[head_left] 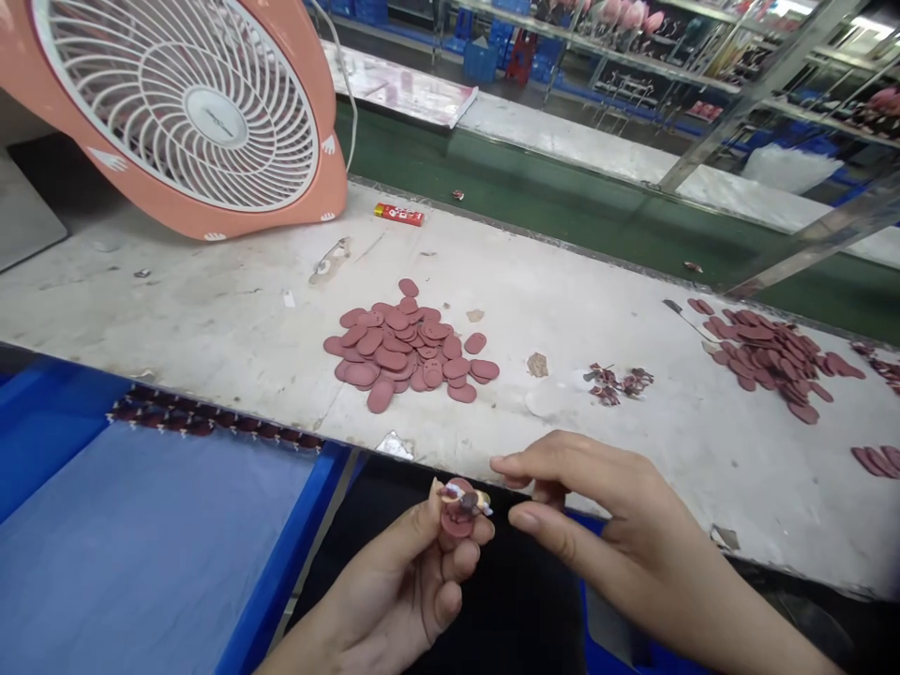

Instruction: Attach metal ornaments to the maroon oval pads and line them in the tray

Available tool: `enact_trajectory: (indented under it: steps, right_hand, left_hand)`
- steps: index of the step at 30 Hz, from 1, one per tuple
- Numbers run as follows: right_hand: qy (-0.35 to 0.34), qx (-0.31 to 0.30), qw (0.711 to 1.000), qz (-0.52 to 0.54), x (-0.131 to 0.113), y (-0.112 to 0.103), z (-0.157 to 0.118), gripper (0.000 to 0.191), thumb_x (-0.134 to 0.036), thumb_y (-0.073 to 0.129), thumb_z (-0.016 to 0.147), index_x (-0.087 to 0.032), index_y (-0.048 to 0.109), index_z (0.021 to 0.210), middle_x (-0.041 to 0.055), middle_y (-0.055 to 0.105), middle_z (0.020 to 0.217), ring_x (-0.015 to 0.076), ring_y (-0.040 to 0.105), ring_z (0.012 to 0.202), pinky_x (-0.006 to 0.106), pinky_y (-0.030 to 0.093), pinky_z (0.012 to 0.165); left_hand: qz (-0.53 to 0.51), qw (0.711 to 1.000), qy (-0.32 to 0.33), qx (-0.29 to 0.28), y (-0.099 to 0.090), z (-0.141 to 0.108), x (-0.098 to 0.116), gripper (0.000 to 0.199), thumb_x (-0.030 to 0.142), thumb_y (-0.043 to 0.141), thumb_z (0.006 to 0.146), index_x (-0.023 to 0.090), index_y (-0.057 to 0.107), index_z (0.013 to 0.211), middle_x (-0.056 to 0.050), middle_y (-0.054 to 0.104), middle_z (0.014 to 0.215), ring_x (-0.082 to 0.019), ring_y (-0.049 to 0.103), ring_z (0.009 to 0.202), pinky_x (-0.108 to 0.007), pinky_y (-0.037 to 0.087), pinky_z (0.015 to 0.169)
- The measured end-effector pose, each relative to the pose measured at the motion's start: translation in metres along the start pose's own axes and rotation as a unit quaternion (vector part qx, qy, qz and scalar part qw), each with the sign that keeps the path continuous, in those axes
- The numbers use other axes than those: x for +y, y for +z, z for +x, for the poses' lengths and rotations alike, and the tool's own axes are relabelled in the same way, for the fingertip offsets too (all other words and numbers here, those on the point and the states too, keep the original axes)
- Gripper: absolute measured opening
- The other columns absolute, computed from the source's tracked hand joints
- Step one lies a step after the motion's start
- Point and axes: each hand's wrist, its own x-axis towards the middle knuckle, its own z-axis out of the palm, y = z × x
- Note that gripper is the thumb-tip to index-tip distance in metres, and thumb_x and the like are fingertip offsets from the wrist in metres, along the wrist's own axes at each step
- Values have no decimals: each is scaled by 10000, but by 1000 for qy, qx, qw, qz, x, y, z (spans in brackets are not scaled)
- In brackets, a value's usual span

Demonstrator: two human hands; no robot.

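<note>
Left hand point(394, 586) has its grip clamped on a small maroon oval pad point(457, 520) above the worktop point(211, 309) edge; right hand point(619, 534) has its grip apart, just beside it. A loose pinch could drop the pad into the dark gap point(380, 492), away from the pile of pads point(400, 347).

A small maroon oval pad point(456, 527) is pinched between the thumb and fingers of the left hand point(397, 591), with a twisted cream-and-dark piece point(465, 502) held across its upper part. The right hand point(605, 525) is held open just beside it, not touching. A loose heap of similar pads point(390, 359) is seen well beyond, lying flat and overlapping.
</note>
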Motion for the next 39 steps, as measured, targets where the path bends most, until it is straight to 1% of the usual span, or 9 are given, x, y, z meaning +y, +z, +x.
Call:
enact_trajectory:
  steps: [5, 9, 13, 16, 20, 22, 28, 34, 39]
  right_hand:
    - [33, 1, 997, 73, 5, 20, 5, 196, -297, 645, 934, -341, 638, 1125, -47, 624, 872, 82, 578, 763, 194, 465, 653]
    - [44, -4, 995, 86, 1, 32, 9, 212, -301, 674, 910, -341, 668, 1118, -32, 613, 825, 95, 579, 744, 197, 453, 615]
    - [-6, 39, 997, 71, 0, 41, 14, 171, -200, 664, 892, -254, 695, 1051, -21, 595, 737, 93, 573, 649, 182, 448, 541]
    - [-87, 113, 990, -14, 3, 52, 19, 194, -140, 636, 886, -207, 663, 1066, -7, 616, 738, 106, 588, 635, 191, 470, 519]
    - [-187, 219, 943, -169, 8, 77, 28, 274, -46, 648, 856, -136, 625, 1114, 45, 664, 799, 135, 589, 671, 248, 511, 592]
    - [-239, 244, 915, -213, 8, 90, 34, 319, -16, 660, 838, -96, 616, 1144, 64, 674, 781, 151, 579, 655, 271, 493, 574]
    - [-293, 240, 893, -244, 4, 121, 54, 303, -35, 671, 840, -51, 627, 1140, 69, 678, 731, 154, 564, 599, 280, 462, 535]
    - [-296, 219, 896, -247, -9, 144, 72, 249, -58, 696, 828, -56, 656, 1074, 44, 664, 680, 151, 560, 543, 295, 437, 495]
    - [-342, 255, 867, -257, -16, 144, 62, 174, -108, 680, 834, -144, 686, 1004, -39, 608, 553, 113, 508, 413, 294, 395, 401]
  left_hand:
    - [-27, 999, -10, -14, -5, -1, 1, 307, 268, 910, 574, 98, 769, 788, -53, 758, 680, -128, 714, 561, -168, 572, 436]
    - [22, 998, 22, -51, -8, -1, 2, 299, 324, 833, 704, 68, 760, 841, -43, 745, 697, -95, 695, 568, -151, 574, 448]
    - [76, 993, 53, -78, -10, -2, 6, 288, 392, 727, 813, 109, 765, 855, -56, 737, 778, -80, 679, 615, -129, 560, 453]
    - [145, 979, 144, -14, -11, -7, 8, 374, 474, 735, 776, 141, 758, 946, -74, 724, 862, -110, 660, 693, -146, 552, 466]
    - [220, 876, 405, 142, -14, -18, 10, 347, 404, 871, 618, 215, 730, 872, 12, 645, 747, -101, 555, 605, -151, 469, 420]
    - [263, 834, 457, 162, -15, -24, 11, 325, 372, 891, 589, 224, 715, 817, 16, 642, 721, -109, 563, 608, -167, 470, 462]
    - [323, 780, 489, 221, -28, -36, 20, 152, 296, 810, 708, 236, 695, 788, -13, 679, 790, -157, 610, 728, -238, 525, 677]
    - [304, 756, 504, 284, -43, -45, 31, 130, 296, 752, 748, 228, 645, 777, -32, 711, 810, -191, 657, 784, -215, 483, 550]
    - [334, 656, 526, 426, -84, -64, 61, 150, 346, 713, 772, 235, 630, 829, -32, 701, 879, -203, 664, 833, -230, 492, 576]
